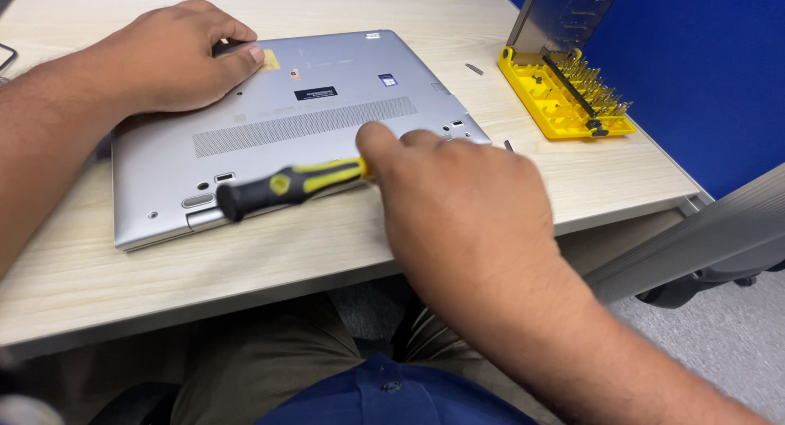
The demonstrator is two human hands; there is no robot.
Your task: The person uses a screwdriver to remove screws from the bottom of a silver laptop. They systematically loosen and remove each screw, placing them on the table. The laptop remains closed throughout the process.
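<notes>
A silver laptop (270,123) lies bottom-up on the light wooden desk (572,172). My left hand (176,57) rests flat on its far left corner, fingers spread, pressing on the case. My right hand (446,196) is at the laptop's near right corner and grips a screwdriver with a black and yellow handle (286,184). The handle end points left across the laptop's near edge. The screwdriver's tip is hidden under my right hand.
A yellow bit-set case (560,94) with its clear lid raised stands at the desk's right side. Two small loose bits or screws (474,69) lie between it and the laptop. A blue partition (703,65) rises at right. A chair part (703,237) sits below the desk edge.
</notes>
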